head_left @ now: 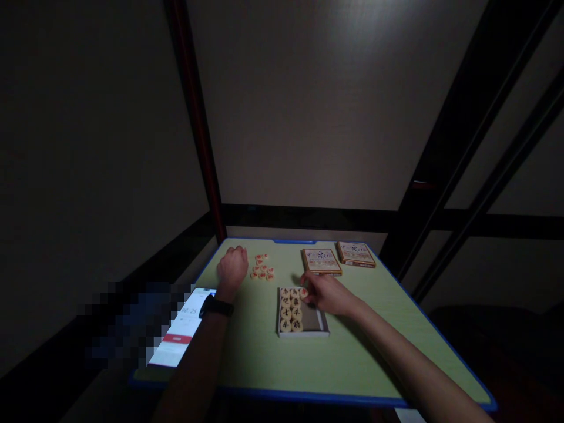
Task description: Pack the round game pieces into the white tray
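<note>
A shallow open box [304, 335] lies on the green table, with two columns of black-marked Chinese chess pieces [291, 314] at its left. At the top of the third column sits a red-marked Chinese chess piece [304, 292]. My right hand [325, 292] reaches over the box's right side, its thumb and fingers closed at that red piece. My left hand [232, 268] is curled into a fist at the table's left side; what it holds, if anything, is hidden. Just right of the fist lie several loose red-marked Chinese chess pieces [263, 268].
Two flat printed boxes, a nearer one [322, 260] and a farther one [356, 254], lie at the back right. A lit phone [176, 335] rests along the left edge beside my left forearm. The table [352, 370] has a blue rim, and a wall stands behind it.
</note>
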